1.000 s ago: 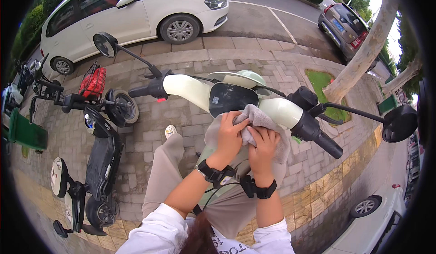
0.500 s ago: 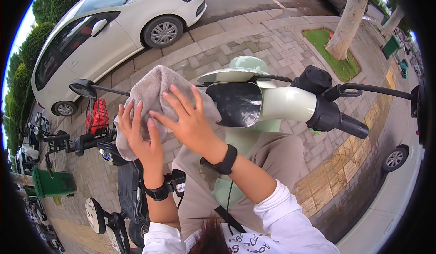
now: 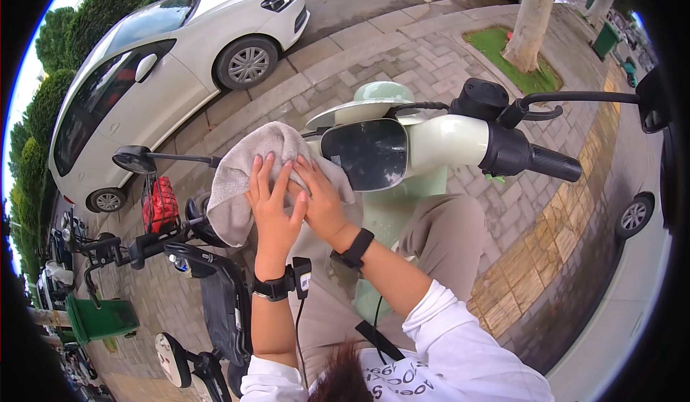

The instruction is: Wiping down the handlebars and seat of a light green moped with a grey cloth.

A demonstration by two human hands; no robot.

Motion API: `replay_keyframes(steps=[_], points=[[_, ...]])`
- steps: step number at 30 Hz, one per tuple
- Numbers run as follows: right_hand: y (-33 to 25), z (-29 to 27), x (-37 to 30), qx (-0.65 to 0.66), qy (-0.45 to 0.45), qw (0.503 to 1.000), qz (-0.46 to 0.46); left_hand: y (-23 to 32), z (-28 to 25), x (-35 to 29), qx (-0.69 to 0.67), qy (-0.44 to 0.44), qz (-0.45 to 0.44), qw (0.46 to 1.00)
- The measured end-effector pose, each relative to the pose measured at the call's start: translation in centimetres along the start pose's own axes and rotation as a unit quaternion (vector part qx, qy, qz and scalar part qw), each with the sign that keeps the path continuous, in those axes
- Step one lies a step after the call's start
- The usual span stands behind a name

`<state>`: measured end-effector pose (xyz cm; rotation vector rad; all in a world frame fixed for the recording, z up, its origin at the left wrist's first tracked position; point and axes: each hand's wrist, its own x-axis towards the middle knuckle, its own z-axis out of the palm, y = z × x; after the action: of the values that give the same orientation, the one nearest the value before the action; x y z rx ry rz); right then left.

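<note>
Daylit brick pavement (image 3: 445, 49), white car (image 3: 165, 64), tree trunk (image 3: 532, 14).

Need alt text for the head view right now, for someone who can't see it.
Both hands, left hand and right hand, press a grey cloth onto the left handlebar of a pale green scooter, beside its dark display. A white car is parked behind.

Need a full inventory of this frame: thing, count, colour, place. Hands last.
cloth: 1, grey-beige, draped over the scooter's left handlebar
scooter: 1, pale green, under the person
dash screen: 1, dark, centre of the handlebar
right grip: 1, black
mirrors: 2, black, on stalks either side
car: 1, white, upper left
parked scooter: 1, black, lower left
bin: 1, green, lower left
tree trunk: 1, upper right
left hand: flat on the cloth
right hand: on the cloth, overlapping the left
</note>
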<state>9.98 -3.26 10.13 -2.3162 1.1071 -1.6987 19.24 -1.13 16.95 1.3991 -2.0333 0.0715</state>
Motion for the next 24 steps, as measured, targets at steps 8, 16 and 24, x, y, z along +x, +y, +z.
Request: replay_keyframes(steps=[8,16,24], points=[[-2.0,-2.4,-6.0,0.071,-0.057,0.965,0.248,0.5,3.7,-4.2,-0.108,-0.139,0.007,0.984],[-4.9,-9.3,-3.1,-0.115,0.019,0.993,0.024,3.9,0.1,-4.6,-0.268,-0.026,0.056,0.962],[2.1,-9.0,2.4,-0.291,-0.061,0.952,0.078,3.9,5.4,2.3,-0.304,-0.081,0.023,0.949]])
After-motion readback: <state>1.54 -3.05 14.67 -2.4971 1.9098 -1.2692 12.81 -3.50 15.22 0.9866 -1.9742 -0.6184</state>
